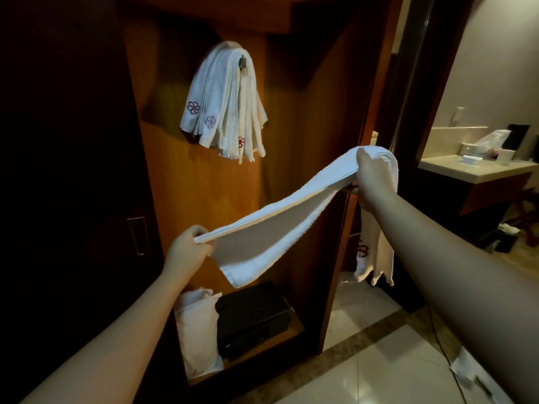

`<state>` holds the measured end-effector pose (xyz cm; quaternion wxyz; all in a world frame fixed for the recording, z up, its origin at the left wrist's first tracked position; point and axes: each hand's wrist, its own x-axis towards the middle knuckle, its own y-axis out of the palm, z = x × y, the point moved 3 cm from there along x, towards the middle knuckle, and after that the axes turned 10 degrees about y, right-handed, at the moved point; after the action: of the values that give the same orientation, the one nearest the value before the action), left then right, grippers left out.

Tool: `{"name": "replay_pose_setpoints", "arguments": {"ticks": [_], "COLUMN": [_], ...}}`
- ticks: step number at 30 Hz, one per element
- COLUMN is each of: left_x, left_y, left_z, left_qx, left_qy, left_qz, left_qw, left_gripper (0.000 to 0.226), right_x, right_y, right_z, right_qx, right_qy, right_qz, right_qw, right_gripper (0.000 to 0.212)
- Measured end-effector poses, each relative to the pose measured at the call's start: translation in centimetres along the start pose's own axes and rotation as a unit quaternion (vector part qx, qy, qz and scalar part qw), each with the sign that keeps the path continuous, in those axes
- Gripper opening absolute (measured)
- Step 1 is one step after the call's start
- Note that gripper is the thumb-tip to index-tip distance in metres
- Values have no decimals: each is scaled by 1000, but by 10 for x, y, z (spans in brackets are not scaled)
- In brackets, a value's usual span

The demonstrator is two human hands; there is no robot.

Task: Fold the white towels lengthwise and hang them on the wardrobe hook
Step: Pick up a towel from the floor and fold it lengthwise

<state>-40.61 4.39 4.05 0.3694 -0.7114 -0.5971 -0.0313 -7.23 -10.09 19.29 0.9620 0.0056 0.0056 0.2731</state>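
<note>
A white towel [280, 223] is held up in the air by two hands and is stretched between them. One end is pinched by the left hand [189, 249], low down, with the thumb on top and the fingers curled under the edge. The other end is gripped by the right hand [372, 177], higher up, with the fingers closed tight around the bunched cloth. The rest of that end is draped over the hand and hangs down behind the arm (a red flower mark can be seen on it).

Lower down, a white pillow [198, 330] and a black box [252, 319] are kept on the bottom shelf of the wardrobe [294, 118]. Higher on the back wall, a bunch of folded towels [223, 103] is hung over the hook [242, 62]. Far off to the right, a counter [472, 170] can be seen.
</note>
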Motion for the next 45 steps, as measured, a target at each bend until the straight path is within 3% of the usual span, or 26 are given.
{"name": "replay_pose_setpoints", "arguments": {"ticks": [4,6,8,10,11,13,16,18,23,26,30,32,35,38,41,45], "left_x": [9,19,21,11,7,4,5,1,-6,-8,-12,-15,-21,-32,-43,-57], "left_y": [-42,-67,-71,-58,-52,-54,-66,-66,-64,-63,-60,-55,-37,-14,9,41], "left_z": [-24,-39,-40,-33,-26,-18,-19,-21,-22,-20,-17,-14,-2,12,24,32], "left_qx": [-165,-286,-360,-283,-245,-251,-368,-411,-473,-505,-501,-507,-455,-435,-444,-380], "left_qy": [32,75,71,45,37,27,20,14,-13,-28,-30,-38,-104,-171,-222,-295], "left_qz": [-85,-127,-55,55,74,40,-15,-14,-1,4,-6,-9,6,44,58,51], "left_qw": [982,947,929,956,966,967,930,911,881,862,865,861,884,883,866,875], "left_gripper": [35,30,29,30,29,42,34,30,44,44,29,32,39,25,32,51], "right_x": [9,11,13,16,17,18,23,25,23,22,17,13,9,6,1,-11], "right_y": [2,4,5,6,7,7,6,7,7,8,11,13,16,19,22,35], "right_z": [-4,0,2,0,-3,-12,-29,-35,-44,-46,-49,-46,-41,-37,-31,-27], "right_qx": [142,222,273,285,279,270,257,252,262,254,299,335,361,380,393,404], "right_qy": [60,75,85,90,90,91,104,108,134,149,166,172,155,154,164,189], "right_qz": [35,50,55,70,78,89,85,86,82,74,115,161,202,213,200,188], "right_qw": [987,971,957,952,953,954,957,958,952,953,933,912,897,887,883,875], "right_gripper": [29,29,28,23,17,7,7,11,15,32,42,42,43,45,43,43]}}
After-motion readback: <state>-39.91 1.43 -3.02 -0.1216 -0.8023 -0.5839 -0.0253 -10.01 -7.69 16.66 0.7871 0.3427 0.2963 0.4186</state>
